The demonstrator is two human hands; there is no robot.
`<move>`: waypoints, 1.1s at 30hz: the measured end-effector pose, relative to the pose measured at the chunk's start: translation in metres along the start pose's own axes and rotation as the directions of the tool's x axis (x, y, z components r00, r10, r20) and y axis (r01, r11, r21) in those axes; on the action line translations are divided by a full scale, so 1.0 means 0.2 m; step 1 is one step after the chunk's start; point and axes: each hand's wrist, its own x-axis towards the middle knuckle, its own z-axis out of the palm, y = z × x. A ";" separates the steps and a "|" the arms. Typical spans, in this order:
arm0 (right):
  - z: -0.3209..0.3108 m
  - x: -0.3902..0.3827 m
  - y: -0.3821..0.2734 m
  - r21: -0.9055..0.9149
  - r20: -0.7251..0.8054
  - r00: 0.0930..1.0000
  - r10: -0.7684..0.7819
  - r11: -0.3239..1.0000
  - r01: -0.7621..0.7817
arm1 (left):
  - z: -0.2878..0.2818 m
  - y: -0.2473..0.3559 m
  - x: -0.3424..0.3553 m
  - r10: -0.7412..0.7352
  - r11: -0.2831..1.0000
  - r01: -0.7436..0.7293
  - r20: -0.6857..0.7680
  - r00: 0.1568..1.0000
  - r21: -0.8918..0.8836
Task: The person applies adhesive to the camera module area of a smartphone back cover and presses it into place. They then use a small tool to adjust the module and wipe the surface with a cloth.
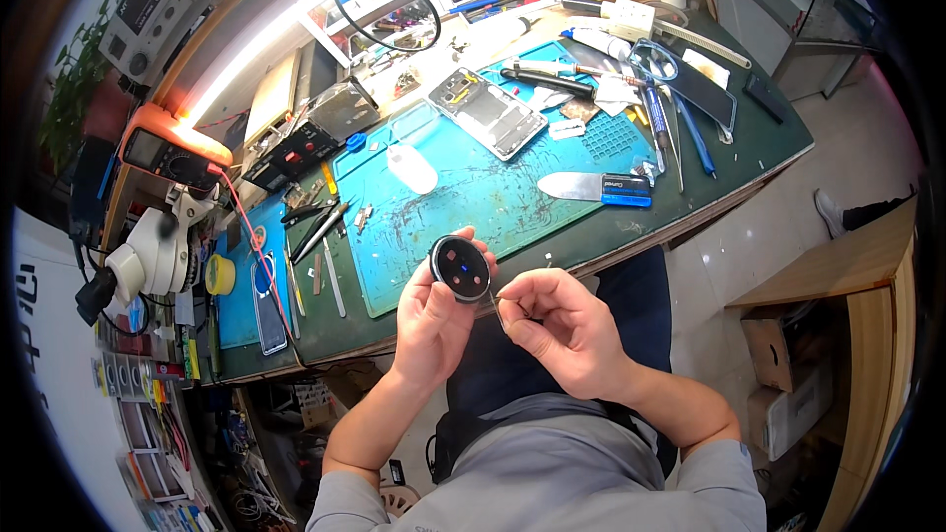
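Note:
Just off the bench's front edge, my left hand (432,327) grips a round black device (459,270) by its rim. Its dark, glossy face is turned up and shows several small reddish spots and a blue one. My right hand (570,340) is closed in a pinch beside the device's lower right rim. Something thin and dark shows at those fingertips, too small to name. Beyond the hands, a blue work mat (394,236) covers part of the bench. On it lie an opened phone (488,113) with its inside showing and a flat-bladed pry tool (576,187).
An orange multimeter (163,150) with a red lead stands at left, above a microscope (148,251). Tweezers (320,232) lie beside the mat's left edge. A dark phone (705,97) and a blue pen-like tool (695,135) lie at right. Wooden shelving (838,286) stands right of me.

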 end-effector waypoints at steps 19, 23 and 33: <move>-0.04 0.04 -0.07 0.289 0.054 0.871 0.488 0.828 -0.481 | -0.02 0.04 -0.05 0.049 0.987 -0.061 0.084 0.995 0.150; -0.06 0.03 -0.03 0.395 -0.017 0.883 0.468 0.815 -0.424 | -0.03 0.06 -0.04 0.094 0.974 -0.111 0.092 0.991 0.198; -0.05 0.04 -0.06 0.180 0.091 0.901 0.424 0.883 -0.433 | -0.01 0.07 -0.04 0.018 0.981 -0.043 0.132 0.991 0.188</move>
